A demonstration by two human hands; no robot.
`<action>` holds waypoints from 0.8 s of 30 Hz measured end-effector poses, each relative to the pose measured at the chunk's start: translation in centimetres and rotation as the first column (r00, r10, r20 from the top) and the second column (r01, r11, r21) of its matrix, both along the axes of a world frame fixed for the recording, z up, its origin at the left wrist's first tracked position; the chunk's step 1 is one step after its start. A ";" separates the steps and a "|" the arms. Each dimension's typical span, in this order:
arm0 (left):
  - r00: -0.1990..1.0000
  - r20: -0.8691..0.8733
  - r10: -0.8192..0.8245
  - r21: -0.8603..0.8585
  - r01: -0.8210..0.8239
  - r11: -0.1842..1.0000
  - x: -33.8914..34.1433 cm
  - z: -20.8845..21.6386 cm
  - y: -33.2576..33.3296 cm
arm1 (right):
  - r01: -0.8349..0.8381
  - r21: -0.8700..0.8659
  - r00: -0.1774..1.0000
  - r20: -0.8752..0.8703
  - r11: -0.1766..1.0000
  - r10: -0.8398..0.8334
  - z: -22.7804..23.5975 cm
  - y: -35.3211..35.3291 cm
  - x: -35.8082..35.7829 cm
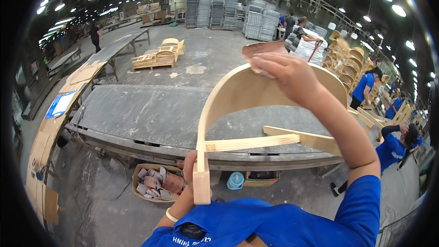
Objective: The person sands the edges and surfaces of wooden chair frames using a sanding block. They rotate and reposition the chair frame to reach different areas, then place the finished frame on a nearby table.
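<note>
Apparently joined into one curved wooden frame [256, 95] already, yet uncoated, with no telling the surface share worked or left. Looks pale and smooth, with a broad bent panel [233, 95] above straight bars [256, 143], over the near edge of the grey workbench [137, 114]. Gripped at the squared left end [201, 187] by the left hand [189, 168], curled and partly hidden, and at the top rim by the right hand [288, 73], half closed, seemingly on a rust-coloured sheet [259, 49] too.

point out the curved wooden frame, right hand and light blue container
Curved wooden frame [256, 91]: head view, inner face of the bent panel
Right hand [289, 71]: head view, back of the hand
Light blue container [235, 181]: head view, its middle
</note>
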State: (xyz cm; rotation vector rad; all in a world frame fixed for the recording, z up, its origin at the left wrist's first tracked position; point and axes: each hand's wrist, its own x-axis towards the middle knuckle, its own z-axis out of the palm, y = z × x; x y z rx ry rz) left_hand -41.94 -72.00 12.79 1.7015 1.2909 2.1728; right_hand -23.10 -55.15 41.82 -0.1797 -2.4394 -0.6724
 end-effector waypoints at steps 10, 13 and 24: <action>0.950 0.310 -0.046 -0.189 0.110 0.976 0.6 -1.8 -0.7 | 0.015 0.160 0.970 -0.242 0.987 0.025 -3.7 -0.7 -1.0; 0.975 0.222 -0.023 -0.200 0.069 0.977 0.7 -1.2 -1.2 | 0.201 -0.020 0.915 -0.352 0.979 -0.195 -2.2 2.0 5.3; 0.899 0.435 -0.055 -0.075 0.097 0.993 1.6 2.1 0.2 | 0.734 -0.518 0.274 -0.366 0.439 -0.889 -9.1 2.7 25.1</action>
